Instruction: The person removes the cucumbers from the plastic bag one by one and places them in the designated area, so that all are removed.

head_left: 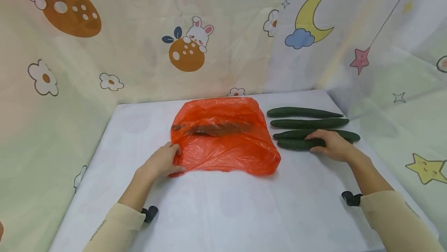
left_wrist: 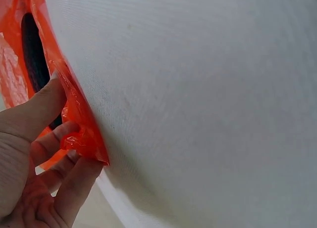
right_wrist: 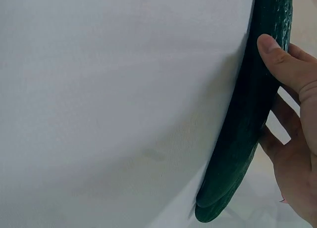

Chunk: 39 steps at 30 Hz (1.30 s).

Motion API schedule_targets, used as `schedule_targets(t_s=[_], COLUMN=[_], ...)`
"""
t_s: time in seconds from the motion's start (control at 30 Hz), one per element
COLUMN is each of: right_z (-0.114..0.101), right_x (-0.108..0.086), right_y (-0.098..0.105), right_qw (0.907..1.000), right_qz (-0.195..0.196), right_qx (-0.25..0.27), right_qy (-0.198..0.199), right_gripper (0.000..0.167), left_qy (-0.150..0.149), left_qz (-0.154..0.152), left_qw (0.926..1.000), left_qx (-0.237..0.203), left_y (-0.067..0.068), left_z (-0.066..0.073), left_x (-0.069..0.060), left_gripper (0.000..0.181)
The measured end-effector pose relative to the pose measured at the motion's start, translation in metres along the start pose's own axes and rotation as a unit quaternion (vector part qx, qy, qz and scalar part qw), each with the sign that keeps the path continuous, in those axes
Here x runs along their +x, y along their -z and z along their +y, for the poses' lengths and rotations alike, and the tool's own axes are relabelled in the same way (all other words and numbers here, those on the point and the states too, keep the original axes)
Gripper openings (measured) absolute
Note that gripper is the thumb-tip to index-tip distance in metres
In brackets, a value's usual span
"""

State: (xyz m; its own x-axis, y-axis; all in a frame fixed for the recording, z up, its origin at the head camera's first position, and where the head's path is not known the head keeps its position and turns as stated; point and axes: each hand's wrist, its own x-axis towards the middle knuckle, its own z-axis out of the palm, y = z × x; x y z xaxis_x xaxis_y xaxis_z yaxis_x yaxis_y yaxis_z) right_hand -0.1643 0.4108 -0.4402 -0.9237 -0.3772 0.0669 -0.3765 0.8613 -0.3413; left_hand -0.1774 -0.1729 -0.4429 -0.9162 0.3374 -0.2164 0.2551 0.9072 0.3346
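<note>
A red plastic bag (head_left: 223, 155) lies flat on the table, with the dark long shape of a cucumber (head_left: 220, 129) showing through it. My left hand (head_left: 163, 161) holds the bag's left edge. In the left wrist view the thumb and fingers pinch the red film (left_wrist: 81, 124), and a dark cucumber (left_wrist: 34, 52) shows inside the bag. On the right, my right hand (head_left: 330, 144) grips the nearest cucumber (head_left: 295, 144) from above. The right wrist view has its thumb on one side of that cucumber (right_wrist: 252, 104) and its fingers on the other, with a second cucumber (right_wrist: 210, 214) just behind.
Farther back on the right lie more cucumbers, the rearmost (head_left: 302, 112) and another (head_left: 307, 123) roughly parallel to it. A white cloth (head_left: 227, 213) covers the table. Patterned curtains (head_left: 139, 50) stand behind and at both sides.
</note>
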Motion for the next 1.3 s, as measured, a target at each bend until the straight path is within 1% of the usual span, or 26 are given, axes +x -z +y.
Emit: schedule_targets(t_s=[0.23,0.33,0.47,0.57,0.67,0.77,0.83,0.93,1.03,1.2,1.3], right_z=[-0.001,-0.004,-0.008,-0.011,-0.016,-0.024,-0.031,-0.043,-0.053,-0.066,-0.072], right_x=[0.001,0.000,0.000,-0.001,0.000,0.005,0.010,0.016,0.021,0.028,0.032], right_y=[0.001,0.001,0.000,0.001,0.004,0.008,0.009,0.009,0.010,0.015,0.016], right_qw=[0.9998,0.9999,0.9995,0.9989,0.9985,0.9977,0.9970,0.9961,0.9961,0.9965,0.9958], right_qz=[0.009,0.012,0.013,0.020,0.041,0.062,0.069,0.070,0.065,0.058,0.063], right_qx=[-0.016,-0.003,0.020,0.032,0.032,0.026,0.022,0.025,0.033,0.043,0.046], right_qy=[0.005,-0.003,-0.022,-0.029,-0.017,0.010,0.029,0.047,0.051,0.040,0.048], right_gripper=[0.040,0.043,0.048,0.048,0.045,0.042,0.040,0.039,0.040,0.038,0.037], left_qy=[0.005,0.004,0.003,-0.003,-0.016,-0.022,-0.018,-0.012,-0.009,-0.006,-0.001], left_qz=[0.005,0.001,-0.002,0.000,0.005,0.012,0.014,0.015,0.012,0.012,0.011], left_qw=[1.0000,1.0000,1.0000,1.0000,0.9998,0.9997,0.9997,0.9998,0.9999,0.9999,0.9999], left_qx=[-0.003,-0.004,0.002,0.005,0.003,0.000,-0.002,-0.005,-0.006,-0.009,-0.008], left_y=[-0.001,-0.001,0.000,0.000,0.000,-0.001,-0.002,-0.005,-0.007,-0.007,-0.006], left_z=[-0.001,-0.001,-0.004,-0.004,-0.004,-0.004,-0.004,-0.005,-0.006,-0.005,-0.004], left_x=[0.000,-0.001,-0.001,0.000,0.001,0.001,0.000,-0.002,-0.002,0.000,-0.002], left_gripper=[0.055,0.055,0.054,0.053,0.052,0.051,0.051,0.052,0.052,0.053,0.054])
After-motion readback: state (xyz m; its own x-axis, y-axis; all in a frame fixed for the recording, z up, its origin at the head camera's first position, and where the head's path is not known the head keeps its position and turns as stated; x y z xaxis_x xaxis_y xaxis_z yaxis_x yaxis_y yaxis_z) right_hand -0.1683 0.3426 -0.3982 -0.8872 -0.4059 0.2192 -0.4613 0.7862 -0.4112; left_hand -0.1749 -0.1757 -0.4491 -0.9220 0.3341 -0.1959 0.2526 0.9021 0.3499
